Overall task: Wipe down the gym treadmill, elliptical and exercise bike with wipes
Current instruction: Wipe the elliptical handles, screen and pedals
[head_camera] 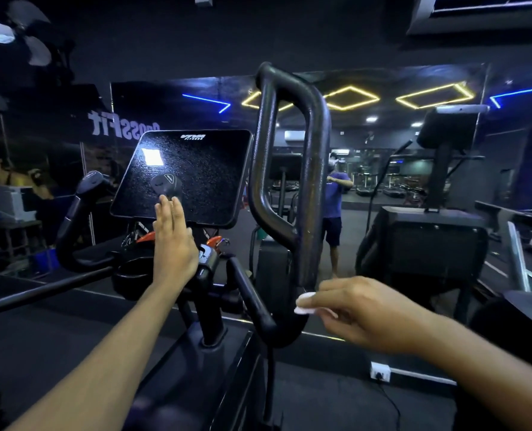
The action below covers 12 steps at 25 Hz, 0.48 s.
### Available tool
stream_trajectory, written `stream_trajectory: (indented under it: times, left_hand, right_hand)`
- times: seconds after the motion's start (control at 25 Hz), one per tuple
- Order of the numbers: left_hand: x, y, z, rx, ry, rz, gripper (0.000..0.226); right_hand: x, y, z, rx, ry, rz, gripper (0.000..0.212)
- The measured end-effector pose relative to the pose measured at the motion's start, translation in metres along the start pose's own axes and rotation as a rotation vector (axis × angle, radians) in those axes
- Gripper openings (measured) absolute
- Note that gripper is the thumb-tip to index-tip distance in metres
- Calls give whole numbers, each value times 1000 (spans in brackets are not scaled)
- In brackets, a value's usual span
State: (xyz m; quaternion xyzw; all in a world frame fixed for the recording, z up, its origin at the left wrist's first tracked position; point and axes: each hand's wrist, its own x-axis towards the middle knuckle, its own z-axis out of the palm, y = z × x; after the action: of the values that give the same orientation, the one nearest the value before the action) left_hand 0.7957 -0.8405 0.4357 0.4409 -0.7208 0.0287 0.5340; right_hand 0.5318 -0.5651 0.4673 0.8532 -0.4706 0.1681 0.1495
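Head view: a small white wipe sits low and right of centre, pinched in the curled fingers of the right hand and pressed against the lower end of a black looped handlebar of the elliptical, just where the bar bends toward the frame. The loop rises upright through the middle of the view, its paint speckled. The left hand is stretched forward with fingers straight and together, holding nothing; its fingertips lie over the lower edge of the dark console screen, though whether they touch it I cannot tell. A round knob shows just above those fingertips. The screen is tilted and carries a bright square reflection. Another curved black handle stands to the left of the console. Behind the machines a wall mirror reflects yellow diamond-shaped lights, blue strips, a person in a purple shirt and further gym equipment. A white wall socket sits low on the floor edge at right
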Motion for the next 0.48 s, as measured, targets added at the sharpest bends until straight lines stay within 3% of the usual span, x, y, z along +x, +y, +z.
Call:
stream_trajectory:
  times: [0.12,0.32,0.48]
  left_hand:
    - [-68,7,-4,-139,12,-64,63]
    - [-208,24,1,-305,-58,-396,52]
    - [-299,44,43,-363,-365,-540,42]
  right_hand:
    - [-44,-1,25,349,190,200,29]
    - [-120,0,106,694,471,533,38]
    - [-182,10,170,781,491,685,36]
